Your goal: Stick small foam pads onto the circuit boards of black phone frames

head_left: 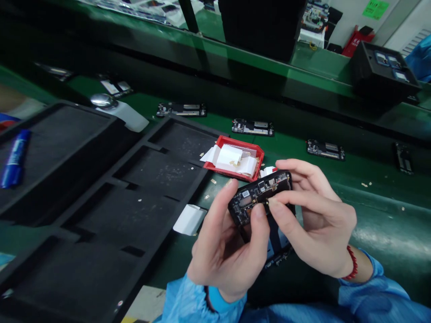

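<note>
A black phone assembly (245,204) with exposed circuit boards is held up, tilted, between my two hands. My left hand (232,251) grips its left end, with the thumb on the board's lower edge. My right hand (313,220) has its thumb and index finger pinched together at the middle of the board, while its other fingers are behind the right end. Whatever small part lies between those fingertips is hidden. Just beyond the phone is a red tray (232,172) with white paper pieces and small tan bits.
Black compartment trays (134,264) fill the left side, with a blue marker (16,157) on one. Several phone assemblies (252,127) lie in a row on the green surface. A white paper packet (189,220) sits left of my hands. A black box (382,85) stands back right.
</note>
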Demonstrator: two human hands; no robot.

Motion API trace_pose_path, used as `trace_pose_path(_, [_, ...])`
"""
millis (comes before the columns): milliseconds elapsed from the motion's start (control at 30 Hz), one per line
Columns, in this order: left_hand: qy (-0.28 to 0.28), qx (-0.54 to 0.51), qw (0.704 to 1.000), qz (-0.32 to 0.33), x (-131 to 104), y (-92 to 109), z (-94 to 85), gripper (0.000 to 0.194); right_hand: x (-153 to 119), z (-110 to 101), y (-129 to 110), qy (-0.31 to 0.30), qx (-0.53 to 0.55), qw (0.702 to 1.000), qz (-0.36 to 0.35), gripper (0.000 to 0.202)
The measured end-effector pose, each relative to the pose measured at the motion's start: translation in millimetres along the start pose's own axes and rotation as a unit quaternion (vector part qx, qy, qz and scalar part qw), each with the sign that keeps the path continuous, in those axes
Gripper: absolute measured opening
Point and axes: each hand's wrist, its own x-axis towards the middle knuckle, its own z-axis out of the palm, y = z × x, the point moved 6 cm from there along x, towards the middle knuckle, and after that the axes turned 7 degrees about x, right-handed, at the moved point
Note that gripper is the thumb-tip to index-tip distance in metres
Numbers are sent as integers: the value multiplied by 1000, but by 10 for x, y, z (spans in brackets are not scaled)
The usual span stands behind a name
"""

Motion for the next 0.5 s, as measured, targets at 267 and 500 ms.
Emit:
trace_pose_path(267, [-9, 13, 1000, -8, 0, -9, 2, 48, -15, -28, 10, -10, 8, 1000, 1, 20])
trace_pose_path(500, [9, 23, 999, -35, -8, -62, 35, 35, -80, -48, 238, 11, 17, 998, 52, 23])
